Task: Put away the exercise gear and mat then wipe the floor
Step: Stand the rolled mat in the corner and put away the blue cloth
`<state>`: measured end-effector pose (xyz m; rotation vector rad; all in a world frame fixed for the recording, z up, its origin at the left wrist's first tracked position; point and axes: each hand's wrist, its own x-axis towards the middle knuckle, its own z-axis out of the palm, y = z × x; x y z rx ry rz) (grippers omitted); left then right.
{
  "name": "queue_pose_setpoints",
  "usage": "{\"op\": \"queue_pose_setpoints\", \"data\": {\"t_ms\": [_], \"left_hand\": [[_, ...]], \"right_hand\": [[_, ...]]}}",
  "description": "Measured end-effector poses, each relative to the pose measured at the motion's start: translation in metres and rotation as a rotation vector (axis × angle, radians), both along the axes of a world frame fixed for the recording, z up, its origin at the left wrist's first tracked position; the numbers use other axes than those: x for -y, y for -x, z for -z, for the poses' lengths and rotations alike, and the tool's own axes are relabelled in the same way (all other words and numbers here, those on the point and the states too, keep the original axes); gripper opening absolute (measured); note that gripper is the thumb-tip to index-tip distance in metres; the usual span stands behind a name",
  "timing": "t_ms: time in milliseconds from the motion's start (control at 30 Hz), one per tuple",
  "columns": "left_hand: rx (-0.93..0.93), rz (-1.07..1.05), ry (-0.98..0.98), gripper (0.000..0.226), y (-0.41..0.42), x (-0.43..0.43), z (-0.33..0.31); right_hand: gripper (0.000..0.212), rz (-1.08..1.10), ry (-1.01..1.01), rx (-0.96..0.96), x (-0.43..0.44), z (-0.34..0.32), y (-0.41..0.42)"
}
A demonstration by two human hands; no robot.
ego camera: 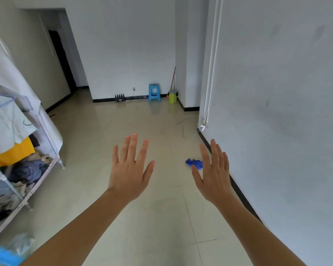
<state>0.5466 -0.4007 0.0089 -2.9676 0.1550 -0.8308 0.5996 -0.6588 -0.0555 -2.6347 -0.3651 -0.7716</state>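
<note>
both hands up in front of the camera, backs toward it, holding nothing. left hand [130,173] fingers [132,146] straight and spread, released. right hand [213,175] the same, fingers straight and closer together, released.

landmark = blue cloth [192,162], crumpled on the floor [142,227]. the right hand overlaps the cloth's right edge in view; contact can't be told. the left hand is left of the cloth, well apart. right wall [277,131] with its dark skirting is just right of the cloth. white conduit [211,64] runs down that wall beyond the cloth.

far beyond the cloth, against the back wall: blue stool [154,92], green bucket [172,97] just right of the stool with a mop handle [173,77] leaning in the corner, small black rack [120,98] further left. dark doorway [62,60] far left of that.

clothes rack [17,150] well left of the cloth, hung and piled with garments, white cover draped over it. blurred blue thing [0,256] at the near left corner, can't tell what.
</note>
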Motion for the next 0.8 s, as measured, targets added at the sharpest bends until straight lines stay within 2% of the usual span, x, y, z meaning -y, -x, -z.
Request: {"op": "queue_pose_setpoints", "data": {"t_ms": [300,567,800], "left_hand": [[0.039,-0.029,0.066,0.065,-0.208,-0.083,0.007],[0.003,0.085,0.107,0.065,-0.444,-0.152,0.025],[-0.088,0.272,0.069,0.065,-0.635,-0.132,0.031]], "right_hand": [[0.07,-0.035,0.068,-0.017,-0.082,-0.005,-0.213],[0.072,0.136,0.142,-0.089,-0.145,0.006,-0.417],[0.072,0.327,0.158,-0.115,-0.119,0.015,-0.537]]}}
